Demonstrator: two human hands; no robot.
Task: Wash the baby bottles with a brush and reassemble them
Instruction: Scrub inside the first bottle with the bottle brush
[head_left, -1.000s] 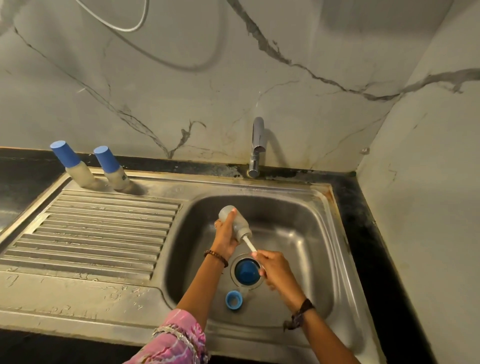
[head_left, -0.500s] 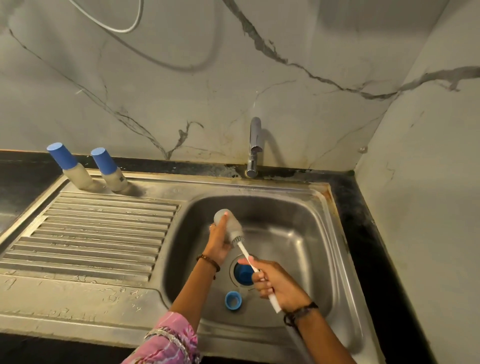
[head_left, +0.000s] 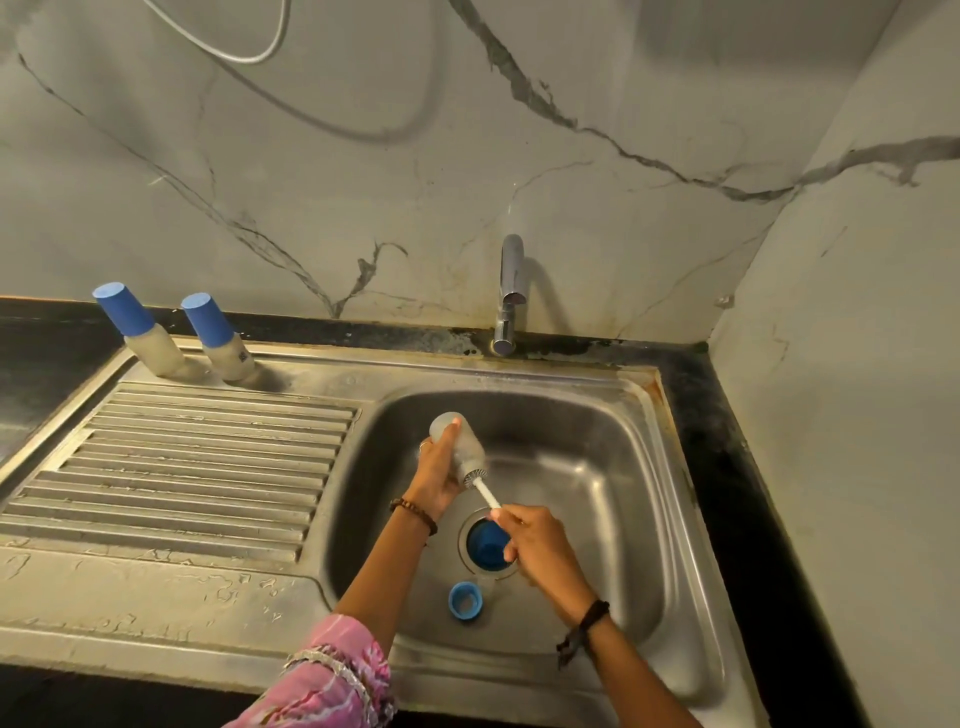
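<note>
Over the steel sink basin (head_left: 597, 467) my left hand (head_left: 436, 478) grips a clear open baby bottle (head_left: 460, 439), tilted with its mouth down and to the right. A white bottle brush (head_left: 483, 486) sticks into that mouth, bristles at the rim. My right hand (head_left: 540, 545) holds the brush's white handle. A blue cap (head_left: 488, 540) sits in the drain, partly behind my right hand. On the basin floor in front of the drain lies a blue screw ring (head_left: 465, 600). Two capped bottles (head_left: 140, 332) (head_left: 221, 338) stand at the back of the drainboard.
The ribbed drainboard (head_left: 182, 467) stretches to the left of the basin. A chrome tap (head_left: 509, 296) stands behind the basin with no water running. A black counter (head_left: 727, 441) and marble walls close in at the back and right.
My right hand pulled the brush back out half a second ago, showing the whole handle, and has now pushed it in again. The bottle stayed in my left hand, a little lower.
</note>
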